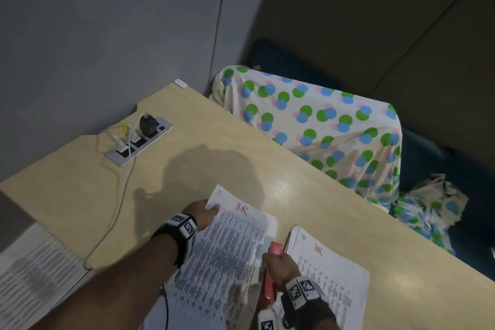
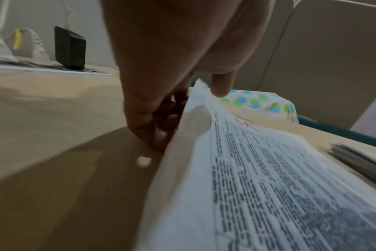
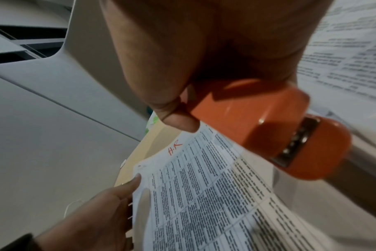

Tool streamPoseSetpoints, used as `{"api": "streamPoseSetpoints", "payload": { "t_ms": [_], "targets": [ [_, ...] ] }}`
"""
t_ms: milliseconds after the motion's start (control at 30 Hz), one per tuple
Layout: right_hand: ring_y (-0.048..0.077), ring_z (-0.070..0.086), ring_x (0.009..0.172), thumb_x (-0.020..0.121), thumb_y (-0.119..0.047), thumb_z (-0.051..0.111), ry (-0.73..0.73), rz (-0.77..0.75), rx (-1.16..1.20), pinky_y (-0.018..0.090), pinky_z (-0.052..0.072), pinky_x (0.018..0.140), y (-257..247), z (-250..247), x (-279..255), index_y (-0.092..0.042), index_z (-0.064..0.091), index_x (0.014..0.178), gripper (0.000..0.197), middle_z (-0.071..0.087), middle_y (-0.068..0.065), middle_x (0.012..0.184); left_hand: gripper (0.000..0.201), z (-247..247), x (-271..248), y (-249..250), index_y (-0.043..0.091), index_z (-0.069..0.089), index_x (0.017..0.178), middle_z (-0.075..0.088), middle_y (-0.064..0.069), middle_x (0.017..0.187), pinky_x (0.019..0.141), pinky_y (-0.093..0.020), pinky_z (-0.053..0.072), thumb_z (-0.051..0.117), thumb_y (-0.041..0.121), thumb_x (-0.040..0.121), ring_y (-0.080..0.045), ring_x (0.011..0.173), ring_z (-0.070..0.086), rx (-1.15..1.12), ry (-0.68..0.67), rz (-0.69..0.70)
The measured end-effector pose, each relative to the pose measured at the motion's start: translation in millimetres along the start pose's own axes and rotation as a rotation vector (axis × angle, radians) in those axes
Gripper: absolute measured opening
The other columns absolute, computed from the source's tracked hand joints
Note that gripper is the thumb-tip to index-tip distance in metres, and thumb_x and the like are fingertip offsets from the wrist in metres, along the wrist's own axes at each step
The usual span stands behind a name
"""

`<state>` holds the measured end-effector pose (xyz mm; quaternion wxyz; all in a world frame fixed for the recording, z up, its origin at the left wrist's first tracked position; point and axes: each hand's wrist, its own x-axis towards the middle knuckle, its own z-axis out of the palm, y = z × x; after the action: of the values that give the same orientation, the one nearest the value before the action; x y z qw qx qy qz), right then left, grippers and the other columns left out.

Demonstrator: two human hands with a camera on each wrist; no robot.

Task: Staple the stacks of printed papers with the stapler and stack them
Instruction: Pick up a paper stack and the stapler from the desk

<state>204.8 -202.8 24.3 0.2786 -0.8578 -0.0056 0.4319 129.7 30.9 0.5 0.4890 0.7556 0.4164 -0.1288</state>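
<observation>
A printed paper stack [image 1: 230, 254] marked "H.R" in red lies on the wooden table [image 1: 187, 126]. My left hand [image 1: 211, 207] pinches its far left corner, thumb on top and fingers beneath, lifting that edge; the left wrist view shows the same stack [image 2: 268, 169] and grip [image 2: 189, 110]. My right hand [image 1: 278, 262] grips a red stapler [image 1: 272, 260] at the stack's right edge. In the right wrist view the stapler [image 3: 268, 127] hangs just above the sheets [image 3: 204, 186]. A second stack [image 1: 329, 278] marked "HR" lies to the right.
More printed sheets [image 1: 34, 278] lie at the lower left. A power strip [image 1: 139, 139] with chargers and a trailing white cable [image 1: 112, 217] sits at the back left. A polka-dot cloth [image 1: 321, 128] covers something beyond the table's right edge.
</observation>
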Motion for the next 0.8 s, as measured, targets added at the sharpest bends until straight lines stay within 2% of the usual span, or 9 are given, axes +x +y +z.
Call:
{"api": "streamPoseSetpoints", "payload": {
  "t_ms": [200, 267, 333, 400, 467, 533, 667, 733, 800],
  "targets": [
    [0.027, 0.062, 0.069, 0.087, -0.023, 0.051, 0.001, 0.003, 0.088, 0.048, 0.056, 0.084, 3, -13, 7, -0.011, 0.058, 0.080, 0.016, 0.064, 0.010, 0.074, 0.034, 2, -15, 12, 0.005, 0.055, 0.123, 0.060, -0.016, 0.129, 0.098, -0.038, 0.045, 0.045, 0.026, 0.098, -0.033, 0.117, 0.056, 0.015, 0.088, 0.120],
    [0.027, 0.063, 0.063, 0.091, -0.022, 0.047, 0.078, -0.048, 0.182, 0.054, 0.057, 0.078, -4, -24, 5, -0.006, 0.057, 0.085, 0.020, 0.064, 0.012, 0.073, 0.032, -2, -24, 17, 0.004, 0.061, 0.116, 0.064, -0.016, 0.123, 0.095, -0.037, 0.047, 0.045, 0.024, 0.097, -0.033, 0.111, 0.059, 0.025, 0.139, 0.164],
    [0.028, 0.063, 0.061, 0.095, -0.023, 0.045, 0.168, -0.148, 0.409, 0.047, 0.060, 0.062, -21, -38, -6, 0.000, 0.055, 0.098, 0.025, 0.063, 0.016, 0.073, 0.029, -7, -36, 25, 0.002, 0.065, 0.104, 0.069, -0.016, 0.109, 0.082, -0.031, 0.047, 0.045, 0.023, 0.097, -0.031, 0.097, 0.062, 0.002, 0.166, 0.211],
    [0.031, 0.061, 0.061, 0.097, -0.017, 0.042, 0.181, -0.320, 0.778, 0.041, 0.059, 0.053, -49, -52, -23, -0.004, 0.050, 0.104, 0.017, 0.060, 0.021, 0.071, 0.026, -12, -53, 37, 0.006, 0.062, 0.085, 0.065, -0.010, 0.083, 0.069, -0.025, 0.041, 0.045, 0.021, 0.097, -0.027, 0.079, 0.059, -0.039, 0.179, 0.270],
    [0.032, 0.060, 0.059, 0.095, -0.012, 0.041, 0.142, -0.507, 1.075, 0.044, 0.056, 0.056, -82, -63, -41, -0.010, 0.047, 0.102, 0.009, 0.058, 0.019, 0.065, 0.028, -15, -72, 50, 0.011, 0.054, 0.072, 0.055, 0.000, 0.063, 0.053, -0.023, 0.036, 0.046, 0.020, 0.096, -0.022, 0.064, 0.052, -0.065, 0.200, 0.361],
    [0.031, 0.060, 0.066, 0.089, -0.017, 0.046, 0.094, -0.649, 1.255, 0.047, 0.053, 0.066, -112, -69, -58, -0.011, 0.047, 0.101, 0.014, 0.060, 0.018, 0.066, 0.033, -16, -92, 61, 0.019, 0.050, 0.064, 0.051, 0.006, 0.056, 0.047, -0.022, 0.034, 0.047, 0.023, 0.096, -0.016, 0.052, 0.048, -0.096, 0.214, 0.468],
    [0.030, 0.067, 0.067, 0.086, -0.025, 0.047, 0.142, -0.847, 1.250, 0.039, 0.057, 0.064, -155, -67, -98, -0.010, 0.053, 0.103, 0.023, 0.065, 0.011, 0.068, 0.026, -14, -122, 71, 0.018, 0.058, 0.071, 0.055, 0.008, 0.055, 0.048, -0.019, 0.038, 0.049, 0.023, 0.095, -0.002, 0.046, 0.048, -0.150, 0.286, 0.637],
    [0.028, 0.067, 0.063, 0.087, -0.026, 0.045, 0.202, -0.912, 1.150, 0.040, 0.057, 0.060, -166, -58, -113, -0.012, 0.060, 0.095, 0.021, 0.066, 0.007, 0.064, 0.020, -15, -136, 75, 0.019, 0.064, 0.080, 0.053, 0.015, 0.054, 0.046, -0.007, 0.034, 0.052, 0.022, 0.094, 0.003, 0.045, 0.052, -0.185, 0.307, 0.699],
    [0.028, 0.066, 0.059, 0.089, -0.023, 0.043, 0.236, -0.958, 1.052, 0.042, 0.056, 0.057, -170, -47, -125, -0.017, 0.066, 0.084, 0.024, 0.065, 0.005, 0.059, 0.025, -16, -149, 80, 0.023, 0.062, 0.077, 0.052, 0.017, 0.054, 0.046, -0.005, 0.034, 0.048, 0.035, 0.095, 0.005, 0.047, 0.053, -0.203, 0.323, 0.764]
  ]
}}
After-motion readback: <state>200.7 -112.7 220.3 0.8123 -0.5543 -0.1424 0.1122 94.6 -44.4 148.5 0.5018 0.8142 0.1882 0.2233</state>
